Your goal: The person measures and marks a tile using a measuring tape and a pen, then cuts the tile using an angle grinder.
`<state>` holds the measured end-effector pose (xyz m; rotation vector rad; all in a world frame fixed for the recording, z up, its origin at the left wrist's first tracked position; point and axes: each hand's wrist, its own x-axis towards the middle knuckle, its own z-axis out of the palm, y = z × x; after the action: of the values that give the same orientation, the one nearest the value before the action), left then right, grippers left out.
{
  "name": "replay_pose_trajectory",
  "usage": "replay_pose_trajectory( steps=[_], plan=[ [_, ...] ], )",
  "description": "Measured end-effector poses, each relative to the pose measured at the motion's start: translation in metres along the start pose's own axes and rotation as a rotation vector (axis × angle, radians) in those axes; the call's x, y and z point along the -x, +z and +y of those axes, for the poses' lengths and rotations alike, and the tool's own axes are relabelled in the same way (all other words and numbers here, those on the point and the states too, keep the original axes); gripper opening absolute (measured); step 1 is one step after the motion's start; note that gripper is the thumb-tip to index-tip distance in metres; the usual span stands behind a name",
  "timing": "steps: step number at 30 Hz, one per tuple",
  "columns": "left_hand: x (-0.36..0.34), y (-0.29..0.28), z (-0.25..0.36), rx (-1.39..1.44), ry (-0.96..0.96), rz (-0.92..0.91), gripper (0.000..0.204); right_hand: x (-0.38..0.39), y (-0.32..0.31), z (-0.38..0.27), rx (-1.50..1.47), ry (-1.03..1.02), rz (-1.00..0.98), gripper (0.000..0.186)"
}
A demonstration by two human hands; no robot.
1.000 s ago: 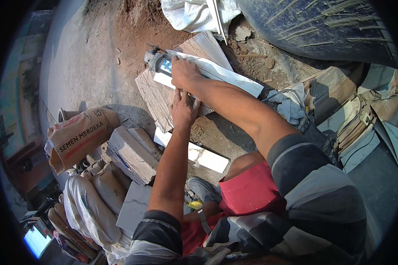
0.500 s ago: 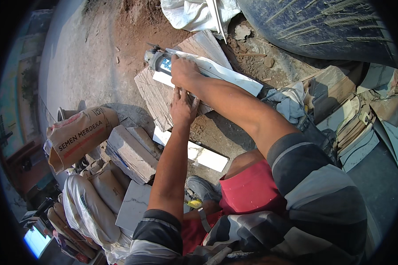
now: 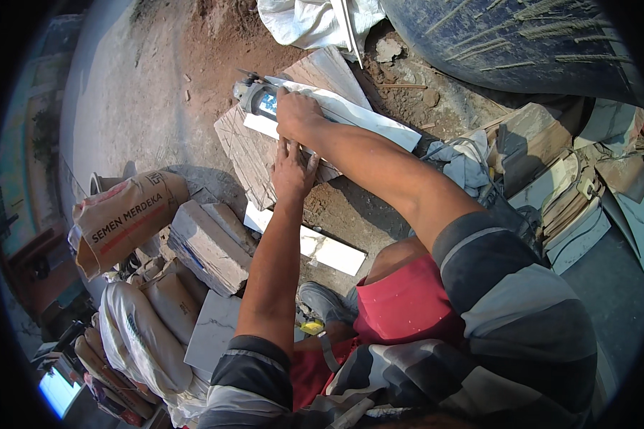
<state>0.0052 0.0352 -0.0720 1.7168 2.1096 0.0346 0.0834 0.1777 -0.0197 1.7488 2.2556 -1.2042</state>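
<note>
My right hand (image 3: pixel 298 113) is wrapped round a handheld power cutter (image 3: pixel 249 94) with a metal base plate, its body mostly hidden under the fingers. The cutter rests on a white tile (image 3: pixel 383 129), which lies across brown, wood-grained slabs (image 3: pixel 237 151). Just nearer to me, my left hand (image 3: pixel 292 171) lies flat with its fingers stretched forward. Its fingertips reach the tile's near edge, close to the right hand. The cutter's blade cannot be made out.
A white marbled strip (image 3: pixel 333 252) lies on the ground before my shoe. At left are a brown paper sack (image 3: pixel 132 218), stacked slabs (image 3: pixel 211 247) and white sacks (image 3: pixel 132 332). A big dark tub (image 3: pixel 508 46) stands far right, above broken tile pieces (image 3: pixel 579 229).
The whole view has shifted very slightly to the left. Both hands and the cutter keep nearly the same places on the tile.
</note>
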Motion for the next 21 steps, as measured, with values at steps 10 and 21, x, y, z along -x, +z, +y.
replay_pose_trajectory(
  steps=[10, 21],
  plan=[
    [0.001, -0.002, 0.001, 0.045, 0.009, 0.002, 0.075, 0.006, -0.002, 0.004, 0.026, 0.006, -0.023, 0.070],
    [0.000, 0.000, 0.001, 0.028, -0.014, -0.003, 0.073, 0.010, 0.002, 0.010, 0.034, -0.006, -0.002, 0.074]
  ],
)
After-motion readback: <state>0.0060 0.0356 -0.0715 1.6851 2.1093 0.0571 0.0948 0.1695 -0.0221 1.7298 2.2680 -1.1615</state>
